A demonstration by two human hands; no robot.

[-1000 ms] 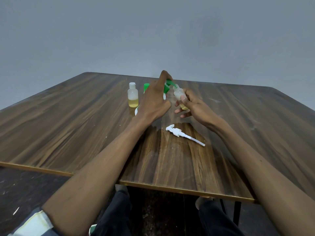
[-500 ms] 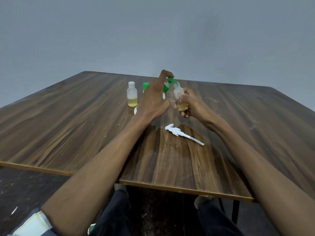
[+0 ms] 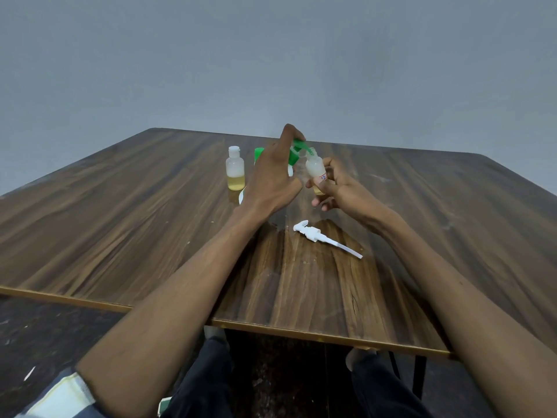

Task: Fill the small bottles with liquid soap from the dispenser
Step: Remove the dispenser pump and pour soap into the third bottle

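Note:
My left hand [image 3: 272, 179] grips the soap dispenser, whose green pump head [image 3: 297, 147] sticks out above my fingers; its index finger rests on top of the pump. The dispenser's body is mostly hidden behind that hand. My right hand [image 3: 337, 188] holds a small translucent bottle [image 3: 315, 167] tilted, its open neck right under the green nozzle. A little yellow liquid shows at the bottle's bottom. A second small bottle [image 3: 235, 173], capped and about a third full of yellow soap, stands upright on the table to the left.
A white pump with its dip tube [image 3: 322, 236] lies flat on the wooden table [image 3: 120, 221], nearer to me than my hands. A white lid edge [image 3: 241, 197] peeks out by my left wrist. The table's front edge runs just above my knees.
The small bottle in my right hand has tipped and shifted slightly under the nozzle. My left index finger stays on the pump head. The other items have not moved.

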